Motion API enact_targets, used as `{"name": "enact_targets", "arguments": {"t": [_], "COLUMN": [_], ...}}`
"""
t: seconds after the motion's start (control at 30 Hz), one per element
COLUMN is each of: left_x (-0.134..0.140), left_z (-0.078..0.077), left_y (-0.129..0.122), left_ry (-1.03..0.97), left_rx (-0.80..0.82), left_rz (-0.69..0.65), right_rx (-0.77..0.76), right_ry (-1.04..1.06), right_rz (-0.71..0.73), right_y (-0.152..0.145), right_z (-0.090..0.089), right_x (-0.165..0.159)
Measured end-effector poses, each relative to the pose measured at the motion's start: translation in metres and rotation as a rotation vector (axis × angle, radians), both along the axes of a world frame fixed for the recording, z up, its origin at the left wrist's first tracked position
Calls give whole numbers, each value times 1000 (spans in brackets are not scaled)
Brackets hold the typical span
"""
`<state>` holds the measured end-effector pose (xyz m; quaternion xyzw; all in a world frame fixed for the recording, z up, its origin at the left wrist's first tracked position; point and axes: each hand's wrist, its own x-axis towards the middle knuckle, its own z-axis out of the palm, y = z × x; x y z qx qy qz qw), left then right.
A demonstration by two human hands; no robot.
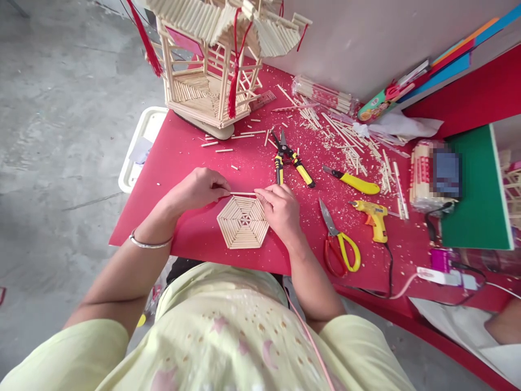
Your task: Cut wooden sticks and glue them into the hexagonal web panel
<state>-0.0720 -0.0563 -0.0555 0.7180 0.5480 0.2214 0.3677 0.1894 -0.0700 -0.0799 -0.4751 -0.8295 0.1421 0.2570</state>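
Observation:
A thin wooden stick spans the gap between my two hands, just beyond the top edge of a hexagonal stick panel. My left hand pinches the stick's left end, and my right hand pinches its right end. The panel lies flat on the red table, built of short sticks in rings around a small centre. Part of its upper right corner is close to or under my right fingers. I cannot tell whether the stick touches the panel.
A stick pavilion with red tassels stands at the back left. Pliers-like cutters, a utility knife, scissors and a glue gun lie to the right. Loose sticks are scattered behind. Another person's arm shows at lower right.

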Motion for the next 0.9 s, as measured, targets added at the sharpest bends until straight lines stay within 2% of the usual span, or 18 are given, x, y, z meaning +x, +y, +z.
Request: {"name": "enact_targets", "arguments": {"t": [0.33,0.9], "left_x": [-4,-2], "left_z": [1,4], "left_y": [0,0], "left_ry": [38,65], "left_rx": [-3,-22], "left_rz": [-32,-33], "right_rx": [-6,-26], "right_ry": [-6,1], "right_rz": [-42,-18], "right_y": [2,0], "right_z": [6,9], "right_x": [5,5]}}
